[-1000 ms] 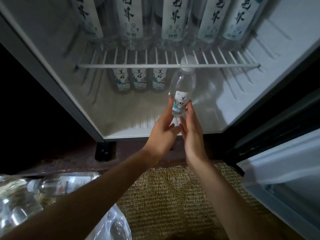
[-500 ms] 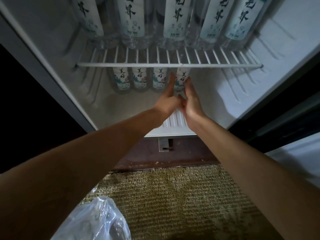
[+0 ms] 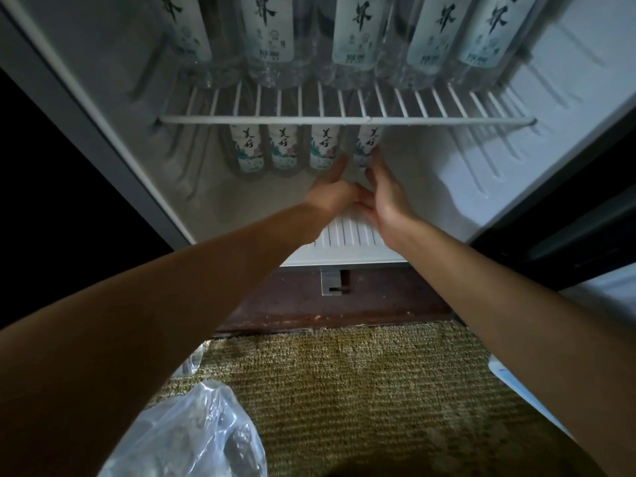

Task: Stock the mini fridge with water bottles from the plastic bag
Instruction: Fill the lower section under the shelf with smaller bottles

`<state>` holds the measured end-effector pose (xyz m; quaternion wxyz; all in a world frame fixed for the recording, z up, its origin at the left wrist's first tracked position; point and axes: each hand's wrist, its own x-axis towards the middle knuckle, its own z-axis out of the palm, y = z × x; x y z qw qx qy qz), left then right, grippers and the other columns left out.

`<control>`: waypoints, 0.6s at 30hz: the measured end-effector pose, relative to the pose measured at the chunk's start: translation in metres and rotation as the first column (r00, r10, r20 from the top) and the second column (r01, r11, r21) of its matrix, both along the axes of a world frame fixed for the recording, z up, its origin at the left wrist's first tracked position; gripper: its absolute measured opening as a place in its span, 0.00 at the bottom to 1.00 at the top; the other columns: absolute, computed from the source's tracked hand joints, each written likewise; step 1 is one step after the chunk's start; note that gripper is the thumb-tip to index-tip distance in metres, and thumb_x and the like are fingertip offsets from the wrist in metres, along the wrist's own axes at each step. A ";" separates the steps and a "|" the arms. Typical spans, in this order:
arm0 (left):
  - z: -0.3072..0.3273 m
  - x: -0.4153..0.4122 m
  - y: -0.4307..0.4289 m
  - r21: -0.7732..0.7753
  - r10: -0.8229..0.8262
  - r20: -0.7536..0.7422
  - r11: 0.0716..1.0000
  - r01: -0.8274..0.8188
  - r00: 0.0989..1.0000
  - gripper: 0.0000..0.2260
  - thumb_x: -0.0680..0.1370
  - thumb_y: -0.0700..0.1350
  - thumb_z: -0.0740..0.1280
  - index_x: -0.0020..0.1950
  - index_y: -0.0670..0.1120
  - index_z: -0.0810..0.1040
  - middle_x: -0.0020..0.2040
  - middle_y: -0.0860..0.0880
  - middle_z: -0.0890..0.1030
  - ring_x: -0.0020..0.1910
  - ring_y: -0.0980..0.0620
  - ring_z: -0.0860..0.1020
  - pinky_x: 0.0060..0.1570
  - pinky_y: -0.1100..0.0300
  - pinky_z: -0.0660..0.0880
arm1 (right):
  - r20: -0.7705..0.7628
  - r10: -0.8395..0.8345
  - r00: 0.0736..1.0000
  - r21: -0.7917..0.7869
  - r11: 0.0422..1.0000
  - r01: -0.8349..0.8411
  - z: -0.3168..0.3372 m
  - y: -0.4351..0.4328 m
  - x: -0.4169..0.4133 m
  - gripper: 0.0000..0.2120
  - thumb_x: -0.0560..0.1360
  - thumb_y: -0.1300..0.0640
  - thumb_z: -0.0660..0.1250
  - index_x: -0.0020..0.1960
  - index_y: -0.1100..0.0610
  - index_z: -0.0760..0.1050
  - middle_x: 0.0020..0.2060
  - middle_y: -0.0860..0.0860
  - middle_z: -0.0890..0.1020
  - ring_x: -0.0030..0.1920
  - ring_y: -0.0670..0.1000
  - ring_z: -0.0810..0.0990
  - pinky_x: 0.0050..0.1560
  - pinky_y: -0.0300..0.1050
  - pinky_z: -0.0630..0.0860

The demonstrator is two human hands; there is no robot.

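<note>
The mini fridge [image 3: 447,197] stands open in front of me. On its floor, under the wire shelf [image 3: 344,120], a small labelled water bottle [image 3: 368,141] stands upright at the right end of a row of three like bottles [image 3: 285,151]. My left hand [image 3: 332,191] and my right hand [image 3: 385,194] reach in with straight fingers laid against either side of that bottle's lower part. The clear plastic bag [image 3: 192,432] lies on the carpet at the lower left, partly hidden by my left arm.
Several large labelled bottles [image 3: 354,32] stand in a row on the wire shelf above. Bare fridge floor lies to the right of the small bottles. The edge of the fridge door [image 3: 509,376] shows at the lower right. Woven carpet [image 3: 361,390] covers the floor.
The two hands carried the small bottle from the fridge's front edge back under the shelf and set it beside the three others. My view moved closer to the fridge.
</note>
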<state>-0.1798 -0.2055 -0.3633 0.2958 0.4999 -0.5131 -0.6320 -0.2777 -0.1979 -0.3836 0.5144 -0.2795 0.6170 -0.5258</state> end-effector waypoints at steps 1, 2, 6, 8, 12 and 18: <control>-0.004 0.006 0.002 -0.014 -0.007 0.026 1.000 0.007 1.000 0.32 0.74 0.31 0.63 0.76 0.49 0.60 0.72 0.44 0.68 0.70 0.46 0.67 0.70 0.55 0.65 | 0.002 0.009 1.000 0.009 1.000 -0.009 -0.002 0.005 0.004 0.16 0.81 0.41 0.54 0.60 0.48 0.73 0.51 0.44 0.79 0.51 0.45 0.78 0.57 0.42 0.73; -0.010 0.013 0.006 -0.031 -0.013 0.052 0.999 0.015 0.999 0.31 0.75 0.30 0.62 0.76 0.48 0.61 0.72 0.44 0.68 0.70 0.47 0.68 0.70 0.57 0.64 | -0.010 0.029 1.000 0.019 0.999 -0.029 -0.007 0.010 0.007 0.16 0.81 0.42 0.54 0.60 0.48 0.74 0.55 0.45 0.79 0.51 0.45 0.76 0.58 0.41 0.71; -0.031 0.047 0.028 -0.100 -0.019 0.095 0.995 0.029 0.995 0.28 0.74 0.24 0.57 0.74 0.37 0.61 0.71 0.41 0.68 0.71 0.47 0.67 0.62 0.68 0.63 | -0.128 0.101 0.987 -0.012 0.995 -0.104 -0.020 0.032 0.019 0.22 0.83 0.45 0.50 0.71 0.54 0.69 0.65 0.46 0.74 0.62 0.44 0.72 0.61 0.37 0.66; -0.037 0.063 0.039 -0.152 -0.016 0.120 0.988 0.034 0.993 0.27 0.73 0.23 0.57 0.72 0.35 0.64 0.70 0.40 0.70 0.70 0.46 0.68 0.62 0.69 0.64 | -0.269 0.129 0.954 -0.054 0.987 -0.149 -0.026 0.042 0.028 0.21 0.83 0.48 0.50 0.71 0.55 0.69 0.69 0.49 0.71 0.68 0.46 0.70 0.66 0.38 0.64; -0.045 0.097 0.064 -0.382 -0.044 0.259 0.913 0.144 0.965 0.27 0.67 0.31 0.56 0.66 0.39 0.74 0.62 0.47 0.77 0.64 0.48 0.74 0.62 0.67 0.70 | -0.731 0.204 0.651 -0.058 0.932 -0.357 -0.048 0.069 0.059 0.17 0.80 0.61 0.59 0.68 0.60 0.72 0.69 0.52 0.72 0.71 0.49 0.65 0.71 0.41 0.61; -0.055 0.158 0.117 -0.387 -0.007 0.264 0.915 0.113 0.964 0.22 0.67 0.40 0.59 0.61 0.50 0.76 0.57 0.51 0.81 0.56 0.59 0.78 0.57 0.63 0.75 | -0.922 0.158 0.354 -0.039 0.871 -0.490 -0.069 0.118 0.110 0.25 0.75 0.61 0.65 0.72 0.59 0.68 0.74 0.55 0.63 0.76 0.57 0.56 0.75 0.54 0.54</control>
